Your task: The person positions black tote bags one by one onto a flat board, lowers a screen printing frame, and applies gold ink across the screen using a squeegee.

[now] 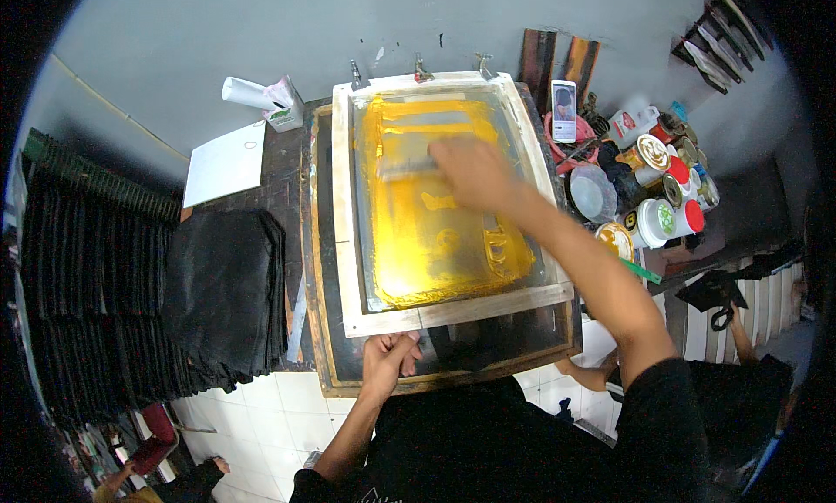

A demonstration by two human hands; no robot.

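Right hand (470, 172) is gripping a flat, greyish squeegee (407, 165), fingers closed at its right end; blur is hiding the exact finger placement. The squeegee is lying crosswise on the mesh, in the far half of the white-framed screen (345, 198). Yellow ink (401, 250) is covering most of the mesh around the grip, with thicker ridges gathering nearer the wearer and along the right side.

Step in hand, judged: the squeegee is spreading ink over the stencil. Next move is probably calling for a level blade and even pressure toward the wearer, ending at the near ridge; a tilted blade would be risking streaks.

Nearer the wearer than the grip, the left hand (392, 359) is curling at the frame's near edge; cannot tell whether it is pinching the rim. Below the screen, a dark board (488, 359) is showing along the front.

Beyond the grip, three metal clamps (421, 69) are standing at the frame's far rail. Well left of it, a stack of black sheets (228, 285) is lying beside the board. Well right, a phone (564, 111) is leaning upright among tubs (656, 222).
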